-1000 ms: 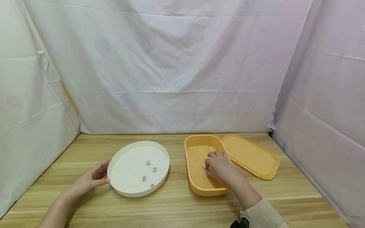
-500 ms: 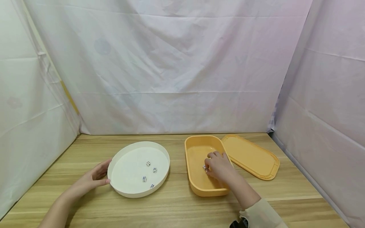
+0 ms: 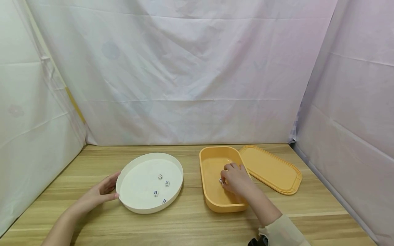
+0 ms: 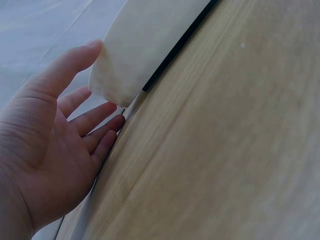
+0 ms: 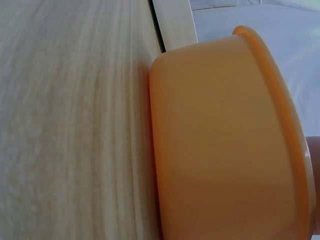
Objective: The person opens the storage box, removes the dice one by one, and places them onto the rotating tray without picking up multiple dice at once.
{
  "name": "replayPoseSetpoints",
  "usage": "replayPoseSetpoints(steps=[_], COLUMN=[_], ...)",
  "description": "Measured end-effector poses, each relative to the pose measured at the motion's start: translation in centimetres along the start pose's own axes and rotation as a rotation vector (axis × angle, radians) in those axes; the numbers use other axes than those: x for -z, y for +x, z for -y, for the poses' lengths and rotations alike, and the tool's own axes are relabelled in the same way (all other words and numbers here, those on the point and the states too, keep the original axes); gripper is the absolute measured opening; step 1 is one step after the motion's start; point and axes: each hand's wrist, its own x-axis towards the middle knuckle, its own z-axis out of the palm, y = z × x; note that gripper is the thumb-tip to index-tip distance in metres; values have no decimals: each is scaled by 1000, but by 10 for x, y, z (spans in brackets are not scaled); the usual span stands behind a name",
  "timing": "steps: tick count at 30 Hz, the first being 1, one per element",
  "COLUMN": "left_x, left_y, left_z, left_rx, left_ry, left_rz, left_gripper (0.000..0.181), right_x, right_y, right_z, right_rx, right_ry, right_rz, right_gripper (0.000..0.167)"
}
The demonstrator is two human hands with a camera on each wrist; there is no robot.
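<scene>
My left hand (image 3: pixel 100 193) is beside a round white tray (image 3: pixel 135 164) in the head view, thumb and fingertips at its left wall. In the left wrist view its fingers lie loosely spread, with the thumb (image 4: pixel 75 62) against the tray wall. Several white dice (image 3: pixel 156 193) lie in the tray. My right hand (image 3: pixel 237 179) reaches into an orange rectangular box (image 3: pixel 212 164), pinching small dice (image 3: pixel 222 182) between thumb and index finger near the bottom. The palm hides part of the box floor. In the right wrist view, the box wall (image 5: pixel 225 140) blocks the fingers.
An orange lid (image 3: pixel 272 169) lies flat to the right of the box, close against its rim. Wooden table (image 3: pixel 191 225) surface shows between tray and box. White cloth (image 3: pixel 197 68) hangs behind and on both sides.
</scene>
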Motion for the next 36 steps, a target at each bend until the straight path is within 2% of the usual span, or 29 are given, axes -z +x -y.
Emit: replayPoseSetpoints(steps=[12, 24, 36], left_x=[0, 1, 1], left_y=[0, 0, 0], left_z=[1, 2, 2], left_rx=[8, -15, -20], left_ry=[-3, -3, -6], left_rz=[6, 2, 6], left_gripper=[73, 72, 71], right_x=[8, 22, 36], right_y=[1, 4, 8], right_z=[4, 11, 21], right_rx=[27, 51, 127], right_ry=[5, 3, -25], right_rz=[-33, -57, -114], right_gripper=[23, 21, 19])
